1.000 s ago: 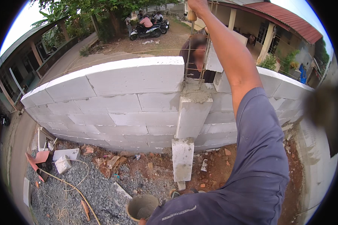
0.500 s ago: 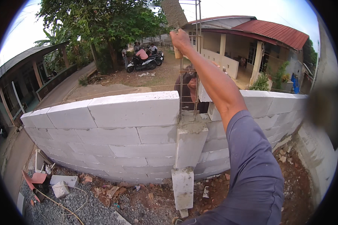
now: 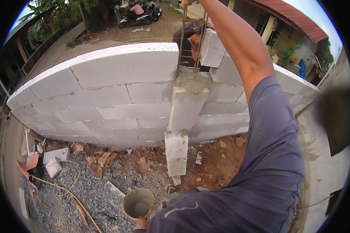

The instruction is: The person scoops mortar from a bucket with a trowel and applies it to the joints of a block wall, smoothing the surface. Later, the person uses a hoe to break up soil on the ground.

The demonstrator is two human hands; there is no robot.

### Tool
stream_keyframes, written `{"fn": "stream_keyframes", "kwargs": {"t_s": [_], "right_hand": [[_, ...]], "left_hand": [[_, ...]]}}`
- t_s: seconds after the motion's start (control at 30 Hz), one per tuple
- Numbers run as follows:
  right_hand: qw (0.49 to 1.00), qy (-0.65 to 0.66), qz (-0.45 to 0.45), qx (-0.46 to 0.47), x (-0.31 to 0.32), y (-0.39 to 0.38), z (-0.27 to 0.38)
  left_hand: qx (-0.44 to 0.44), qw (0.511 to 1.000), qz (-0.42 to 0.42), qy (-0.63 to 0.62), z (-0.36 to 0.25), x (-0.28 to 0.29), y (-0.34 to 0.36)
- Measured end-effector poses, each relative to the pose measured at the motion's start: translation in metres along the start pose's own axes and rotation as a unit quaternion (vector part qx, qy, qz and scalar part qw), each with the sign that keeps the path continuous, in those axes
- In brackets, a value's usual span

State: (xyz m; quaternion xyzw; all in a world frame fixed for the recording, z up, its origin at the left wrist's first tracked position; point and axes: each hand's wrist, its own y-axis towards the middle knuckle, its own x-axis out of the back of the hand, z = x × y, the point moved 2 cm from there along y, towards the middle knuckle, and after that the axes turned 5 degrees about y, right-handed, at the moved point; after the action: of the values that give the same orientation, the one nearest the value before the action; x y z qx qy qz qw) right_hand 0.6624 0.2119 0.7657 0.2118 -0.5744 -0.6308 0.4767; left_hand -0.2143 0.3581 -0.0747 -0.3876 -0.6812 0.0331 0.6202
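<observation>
A: While the left hand [image 3: 143,222] is down by the lower edge, its fingers look curled on the rim of a bucket [image 3: 129,202], right there beside the person's body!

B: What's in it?

A: Grey stuff at the bottom, partly in shadow.

B: And the right hand?

A: Beyond the top edge, so I cannot tell how its fingers stand. We get the raised forearm [image 3: 237,35] and, peeking in, the end of a wooden handle [image 3: 186,2].

B: Just under that handle?

A: Upright steel bars [image 3: 181,42], rising from rough grey mortar [image 3: 192,79] on top of a column [image 3: 187,108]! A pale block [image 3: 212,47] sits tilted just right of them.

B: Somebody's behind there!

A: Yes, another person [image 3: 178,35], in a dark sleeve, partly hidden by bars and block.

B: Further out?

A: The long white block wall [image 3: 124,64] runs off both sides of the column. Below, grey gravel [image 3: 93,190] on the left, reddish soil [image 3: 212,163] on the right, and a yellowish hose [image 3: 78,199] curving over the stones.

B: Far back?

A: A parked motorbike [image 3: 134,18], with people around it!
</observation>
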Motion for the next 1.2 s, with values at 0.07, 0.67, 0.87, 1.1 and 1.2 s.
{"fn": "stream_keyframes", "kwargs": {"t_s": [0.07, 0.67, 0.87, 1.1, 1.2], "right_hand": [[0.997, 0.053, 0.036, -0.039, -0.012, -0.017, 0.021], [0.993, 0.083, 0.029, -0.072, 0.001, -0.013, 0.022], [0.993, 0.076, 0.038, -0.085, 0.010, -0.011, 0.012], [0.988, 0.109, 0.044, -0.099, -0.001, -0.008, 0.011], [0.994, 0.093, 0.023, -0.060, 0.006, -0.005, 0.008]], "left_hand": [[0.231, 0.888, -0.009, -0.397, 0.005, -0.002, -0.004], [0.129, 0.986, 0.086, -0.063, -0.031, 0.041, -0.038], [0.116, 0.941, 0.040, -0.314, 0.013, -0.003, -0.022], [0.145, 0.906, -0.025, -0.397, -0.001, -0.003, -0.035], [0.164, 0.914, -0.008, -0.372, -0.002, -0.006, -0.025]]}}
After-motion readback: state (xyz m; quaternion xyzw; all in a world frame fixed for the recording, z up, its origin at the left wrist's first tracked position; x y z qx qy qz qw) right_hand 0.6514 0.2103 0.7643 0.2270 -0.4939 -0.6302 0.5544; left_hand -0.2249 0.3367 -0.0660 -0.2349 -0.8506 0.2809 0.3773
